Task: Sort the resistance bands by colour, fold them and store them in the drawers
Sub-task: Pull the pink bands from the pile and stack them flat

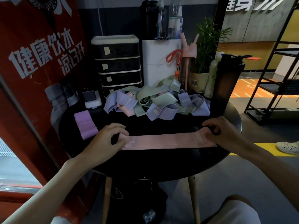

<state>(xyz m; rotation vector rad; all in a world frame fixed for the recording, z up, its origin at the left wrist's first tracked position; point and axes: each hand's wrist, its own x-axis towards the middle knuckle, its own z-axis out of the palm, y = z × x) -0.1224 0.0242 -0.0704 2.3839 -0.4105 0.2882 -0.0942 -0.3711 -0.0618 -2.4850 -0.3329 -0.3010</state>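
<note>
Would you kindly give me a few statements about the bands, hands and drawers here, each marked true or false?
1. The left hand and the right hand each pinch one end of the pink band, which lies flat on the table. True.
2. The folded purple band lies to the right of the pink band. False: it lies at the left, beside the left hand.
3. The pile of loose bands sits behind the pink band, in front of the drawer unit. True.
4. One drawer of the drawer unit stands pulled open. False: the drawers in view are all pushed in.
</note>
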